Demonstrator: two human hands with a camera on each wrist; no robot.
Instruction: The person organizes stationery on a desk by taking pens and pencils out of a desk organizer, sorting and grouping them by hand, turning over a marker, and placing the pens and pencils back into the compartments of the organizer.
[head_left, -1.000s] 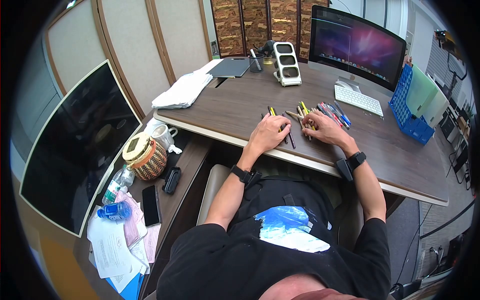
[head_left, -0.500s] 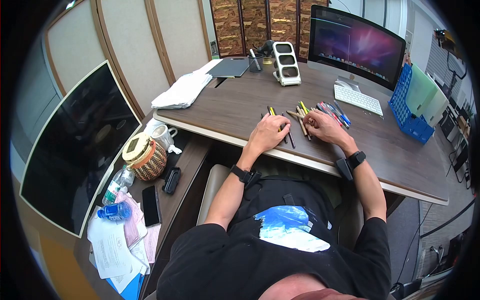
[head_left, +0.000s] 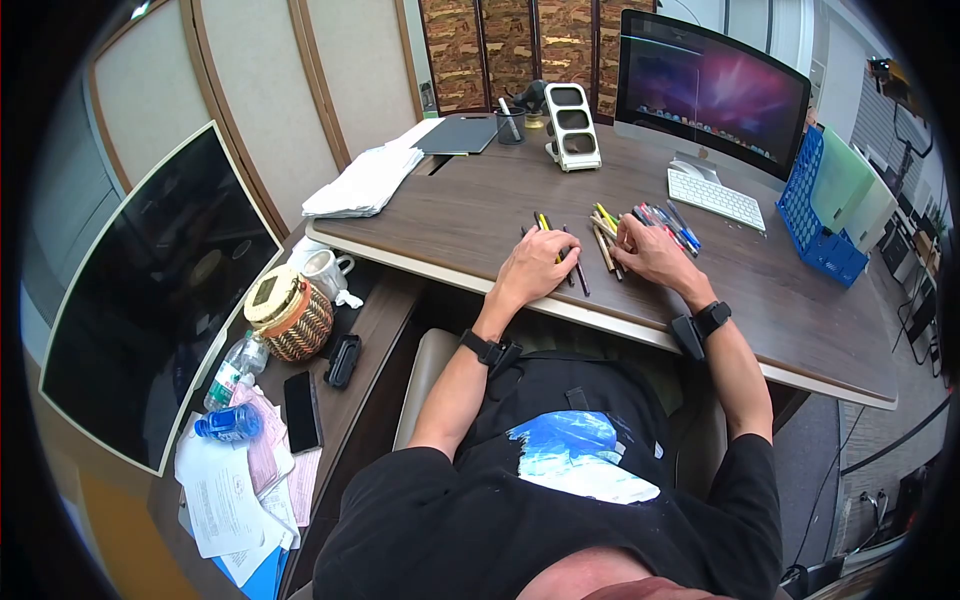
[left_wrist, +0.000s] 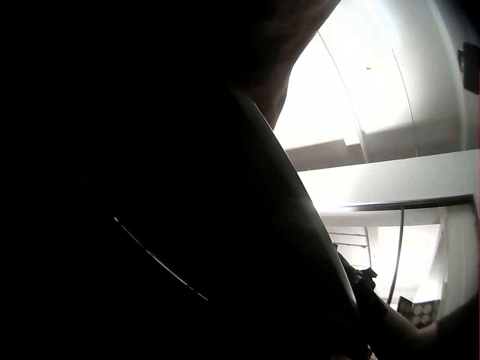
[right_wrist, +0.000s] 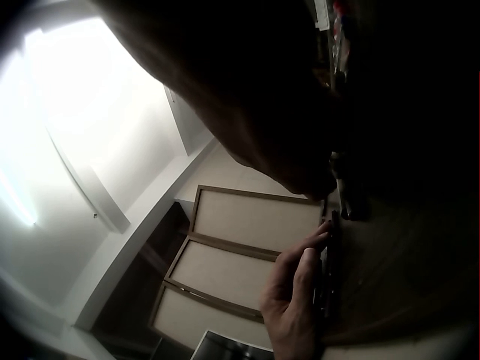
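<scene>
Brown tabletop (head_left: 465,205): dark and yellow pencils (head_left: 544,222) partly under left hand (head_left: 534,264), fingers relaxed, together; tan pencils (head_left: 603,248) beside right hand (head_left: 657,257), pinch indeterminable.

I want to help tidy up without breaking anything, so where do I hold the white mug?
I'd hold the white mug by its handle, coming from the right. That loop sticks out to the right, away from the woven basket, so fingers should fit there better. Watch for the crumpled white tissue near it.
</scene>
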